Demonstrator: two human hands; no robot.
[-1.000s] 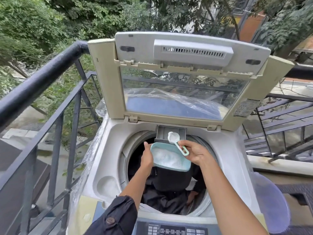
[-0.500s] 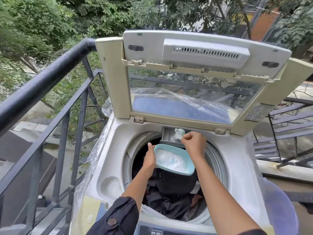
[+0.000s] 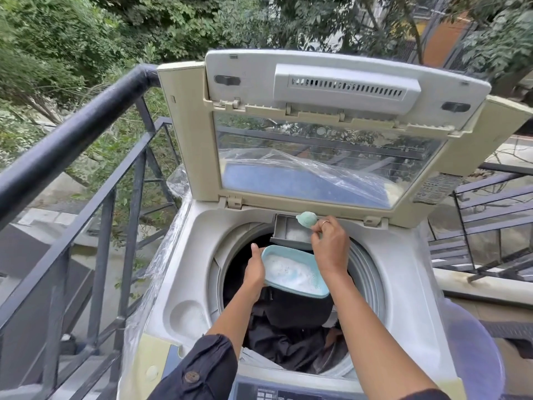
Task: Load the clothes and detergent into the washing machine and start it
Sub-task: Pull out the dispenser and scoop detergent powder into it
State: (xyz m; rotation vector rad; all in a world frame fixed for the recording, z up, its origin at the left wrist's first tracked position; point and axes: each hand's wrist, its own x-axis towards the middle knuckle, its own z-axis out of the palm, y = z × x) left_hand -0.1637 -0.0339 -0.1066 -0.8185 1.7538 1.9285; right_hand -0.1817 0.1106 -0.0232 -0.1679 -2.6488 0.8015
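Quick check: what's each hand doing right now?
Left hand: closed on the tub of detergent.
Right hand: closed on the scoop, tipped over the drawer.

1. Outdoor home balcony or terrace used as a laundry spot.
2. Top-loading washing machine [image 3: 302,284] standing in the open, lid up.
3. Dark metal railing [image 3: 72,145] on the left, trees [image 3: 86,39] beyond.
4. Neighbouring building wall [image 3: 438,39] behind the foliage.

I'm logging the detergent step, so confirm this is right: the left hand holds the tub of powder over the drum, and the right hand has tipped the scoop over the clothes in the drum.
One detail is wrong. The head view shows the right hand tipping the scoop over the pull-out detergent drawer at the back rim, where white powder already lies, not over the clothes. The left hand does hold the tub of powder over the drum.
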